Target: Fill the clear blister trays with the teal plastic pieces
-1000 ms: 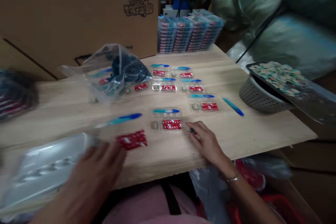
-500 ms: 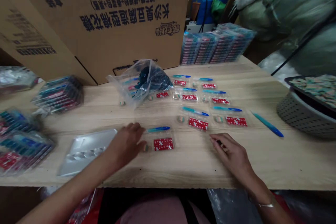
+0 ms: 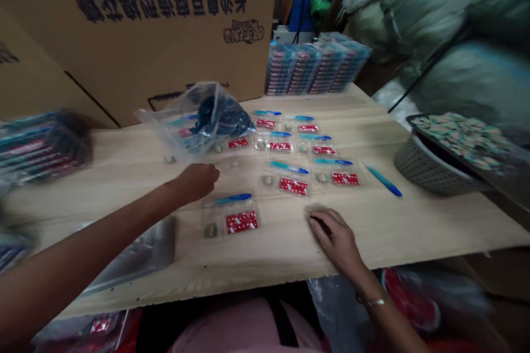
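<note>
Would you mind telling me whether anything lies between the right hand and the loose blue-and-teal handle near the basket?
Nothing visible does: only the wooden tabletop separates the right hand from the loose blue-and-teal handle; the nearest clear pack sits off to one side.

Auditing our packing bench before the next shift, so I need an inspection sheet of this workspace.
Surface: pale wooden tabletop, bearing rows of packs.
Job's things: clear plastic packs with red printed cards and teal-and-blue plastic sticks; one loose stick lies to the right.
Clutter: clear bag of dark items; stacked packs at the back.
Hands: left hand is over the table, its contents unclear; right hand is on a small dark object.
Cables: black cord across the sacks.
Surroundings: cardboard carton, pale green sacks, grey basket.
</note>
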The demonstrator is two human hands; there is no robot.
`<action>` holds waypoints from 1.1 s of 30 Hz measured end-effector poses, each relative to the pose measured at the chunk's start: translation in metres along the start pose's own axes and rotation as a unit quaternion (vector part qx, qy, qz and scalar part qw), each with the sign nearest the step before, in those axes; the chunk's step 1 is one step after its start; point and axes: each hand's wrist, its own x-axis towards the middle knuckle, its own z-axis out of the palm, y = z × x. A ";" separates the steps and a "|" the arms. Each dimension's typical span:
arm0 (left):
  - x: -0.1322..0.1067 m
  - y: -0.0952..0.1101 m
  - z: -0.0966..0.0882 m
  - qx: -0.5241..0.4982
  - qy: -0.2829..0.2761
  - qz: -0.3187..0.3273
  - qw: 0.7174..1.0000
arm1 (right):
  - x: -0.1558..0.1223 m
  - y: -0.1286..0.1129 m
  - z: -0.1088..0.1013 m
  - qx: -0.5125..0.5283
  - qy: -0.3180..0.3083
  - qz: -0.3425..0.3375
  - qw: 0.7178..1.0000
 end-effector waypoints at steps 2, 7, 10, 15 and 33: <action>-0.018 0.020 -0.014 0.009 0.039 0.023 0.999 | 0.002 -0.003 -0.001 0.026 0.007 0.026 0.999; -0.064 0.124 -0.010 0.027 0.149 0.219 0.964 | -0.002 -0.001 -0.007 0.058 0.081 0.119 0.988; -0.061 0.185 0.020 -0.004 0.157 0.314 0.936 | -0.007 0.011 -0.016 0.051 0.116 0.158 0.979; -0.039 0.210 0.043 -0.065 0.101 0.314 0.942 | -0.010 0.023 -0.037 0.087 0.124 0.226 0.962; -0.031 0.193 0.039 -0.823 0.084 0.008 0.561 | -0.015 -0.069 -0.015 0.450 0.008 0.330 0.830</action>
